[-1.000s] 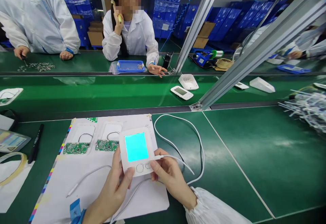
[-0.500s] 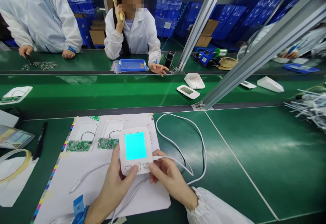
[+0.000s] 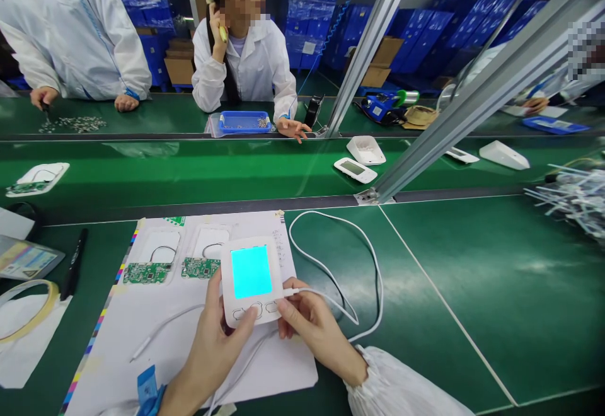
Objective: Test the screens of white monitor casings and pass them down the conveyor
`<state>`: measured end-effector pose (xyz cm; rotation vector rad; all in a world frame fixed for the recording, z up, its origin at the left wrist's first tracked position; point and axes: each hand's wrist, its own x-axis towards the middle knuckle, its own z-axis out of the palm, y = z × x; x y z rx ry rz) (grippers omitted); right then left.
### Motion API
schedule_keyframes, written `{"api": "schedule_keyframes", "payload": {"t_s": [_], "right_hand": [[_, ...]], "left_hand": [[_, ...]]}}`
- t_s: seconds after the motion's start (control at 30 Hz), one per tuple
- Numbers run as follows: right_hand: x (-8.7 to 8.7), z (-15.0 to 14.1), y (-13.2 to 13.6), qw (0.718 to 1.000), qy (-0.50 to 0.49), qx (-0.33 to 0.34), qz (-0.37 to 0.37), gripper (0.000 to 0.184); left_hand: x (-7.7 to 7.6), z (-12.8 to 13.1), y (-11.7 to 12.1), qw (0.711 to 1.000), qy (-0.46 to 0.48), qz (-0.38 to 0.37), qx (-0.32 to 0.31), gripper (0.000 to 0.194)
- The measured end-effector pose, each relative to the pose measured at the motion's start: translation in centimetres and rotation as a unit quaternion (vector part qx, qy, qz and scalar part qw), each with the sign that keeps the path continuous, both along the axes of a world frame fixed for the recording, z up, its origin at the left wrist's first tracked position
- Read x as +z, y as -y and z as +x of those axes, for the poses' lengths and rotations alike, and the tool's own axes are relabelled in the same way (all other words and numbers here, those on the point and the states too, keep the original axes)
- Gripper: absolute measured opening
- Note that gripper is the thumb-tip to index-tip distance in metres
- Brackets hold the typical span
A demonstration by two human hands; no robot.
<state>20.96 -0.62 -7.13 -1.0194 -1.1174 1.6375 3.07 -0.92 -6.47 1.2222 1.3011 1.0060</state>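
Note:
My left hand (image 3: 220,334) is closed around the left and lower edge of a white square device (image 3: 275,277), its thumb over the middle button. The device's screen (image 3: 251,271) glows plain cyan above a row of outlined buttons. A white cable (image 3: 326,299) is plugged into the right side. At the lower right corner my right hand (image 3: 314,324) grips the device, thumb in front and fingers behind, just below the plug. Behind the device lie two green circuit boards (image 3: 147,273) in white shells on a paper sheet (image 3: 155,321).
A green conveyor belt (image 3: 227,176) crosses beyond the bench, carrying white device parts (image 3: 355,170). A metal post (image 3: 425,126) slants up at right. Tape roll (image 3: 47,306) and black marker (image 3: 74,265) lie left. Two co-workers in white coats (image 3: 265,57) are opposite.
The white parts on the conveyor have shifted slightly to the right. Both my hands keep the same grip on the device, and its screen stays cyan.

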Motion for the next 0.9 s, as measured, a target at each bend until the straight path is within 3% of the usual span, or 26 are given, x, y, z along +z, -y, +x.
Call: {"api": "schedule_keyframes", "payload": {"t_s": [0.2,0.3,0.4,0.5,0.57,0.7,0.8,0.9], "right_hand": [[-0.2,0.3,0.2,0.999,0.040,-0.007,0.020,0.048],[-0.7,0.4,0.4,0.990,0.127,-0.029,0.047,0.058],[-0.9,0.5,0.4,0.984,0.156,-0.068,0.052,0.060],[-0.8,0.4,0.4,0.989,0.106,-0.105,0.011,0.060],[-0.6,0.4,0.4,0.991,0.094,-0.097,0.022,0.060],[-0.4,0.3,0.3,0.991,0.100,-0.074,0.055,0.061],[-0.3,0.4,0.4,0.991,0.100,-0.068,0.059,0.060],[-0.1,0.5,0.6,0.990,0.107,-0.048,0.074,0.059]], "left_hand": [[0.8,0.6,0.3,0.999,0.019,-0.016,0.042,0.064],[1.1,-0.2,-0.8,0.996,0.071,-0.048,0.014,0.055],[2.0,-2.1,-3.6,0.991,0.106,-0.086,0.000,0.056],[3.4,-4.1,-7.7,0.996,0.077,-0.039,0.035,0.058],[4.3,-4.7,-10.5,0.996,0.057,0.007,0.065,0.054],[4.8,-4.1,-12.8,0.993,-0.054,0.075,0.076,0.053],[4.3,-3.2,-11.3,0.973,-0.195,0.121,0.024,0.037],[3.4,-3.1,-9.3,0.931,-0.333,0.149,-0.004,0.017]]}}
